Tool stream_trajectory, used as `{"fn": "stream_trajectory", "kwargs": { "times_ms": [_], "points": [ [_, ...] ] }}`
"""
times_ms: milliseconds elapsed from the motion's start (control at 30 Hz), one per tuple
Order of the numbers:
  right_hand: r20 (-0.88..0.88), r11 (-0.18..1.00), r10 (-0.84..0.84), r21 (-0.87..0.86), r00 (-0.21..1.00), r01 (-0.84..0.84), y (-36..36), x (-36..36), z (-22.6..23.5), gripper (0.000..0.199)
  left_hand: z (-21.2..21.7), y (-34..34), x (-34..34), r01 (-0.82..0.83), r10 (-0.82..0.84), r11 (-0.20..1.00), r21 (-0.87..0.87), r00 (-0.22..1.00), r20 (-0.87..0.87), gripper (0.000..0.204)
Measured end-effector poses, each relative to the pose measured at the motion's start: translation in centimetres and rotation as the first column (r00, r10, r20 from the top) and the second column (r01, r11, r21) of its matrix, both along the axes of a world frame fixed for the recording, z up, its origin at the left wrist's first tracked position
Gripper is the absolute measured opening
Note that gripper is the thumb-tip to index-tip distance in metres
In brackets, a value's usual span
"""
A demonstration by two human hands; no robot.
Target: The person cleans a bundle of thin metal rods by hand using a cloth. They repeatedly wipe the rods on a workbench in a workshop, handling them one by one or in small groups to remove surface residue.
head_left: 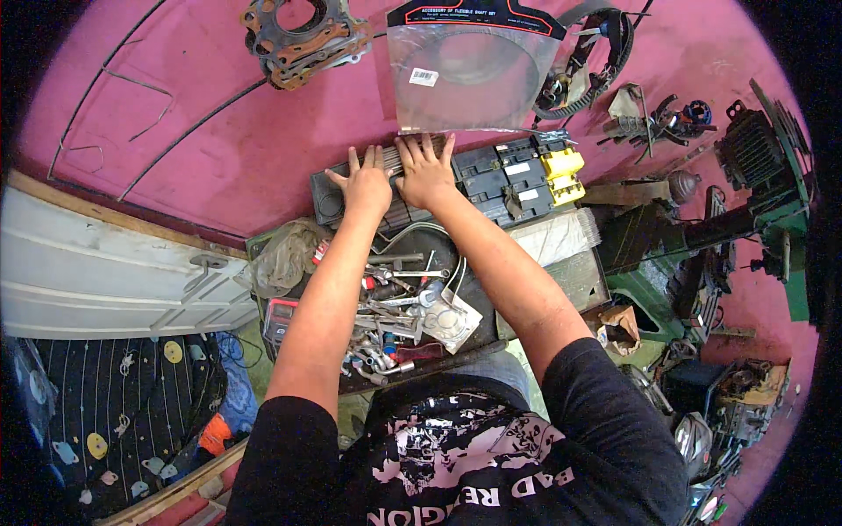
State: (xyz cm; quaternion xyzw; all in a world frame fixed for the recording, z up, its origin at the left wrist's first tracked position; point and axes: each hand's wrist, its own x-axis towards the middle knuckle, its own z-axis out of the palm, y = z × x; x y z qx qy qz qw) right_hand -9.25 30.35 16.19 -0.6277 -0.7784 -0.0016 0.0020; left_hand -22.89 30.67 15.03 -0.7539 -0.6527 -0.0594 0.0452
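Right now both hands lie flat, fingers spread, gripping nothing: the left hand (367, 186) and right hand (424, 171) press side by side on a bundle of thin grey rods (412, 158) lying across a black fuse box (500, 180), beneath a clear plastic packet (469, 74), above scattered wrenches (395, 302)

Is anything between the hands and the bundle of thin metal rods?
Nothing visible. The left hand and right hand both lie flat on the rods, which rest on the black box. The clear bag lies beyond the fingertips, not between.
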Motion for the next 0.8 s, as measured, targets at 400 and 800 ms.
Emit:
{"fn": "stream_trajectory", "kwargs": {
  "times_ms": [400, 800],
  "points": [
    [-0.357, 0.942, -0.070, 0.284, 0.932, 0.179, -10.1, 2.2, -2.3, 0.063, 1.0, -1.2, 0.4, 0.003, -0.003, 1.000, -0.003, 0.995, -0.103, 0.064],
    [-0.430, 0.817, -0.532, -0.034, 0.729, 0.576, -31.6, 17.9, -12.5, 0.050, 0.5, -3.7, 2.7, 0.040, -0.039, 0.999, -0.017, 0.999, 0.027, 0.086]
  ]
}}
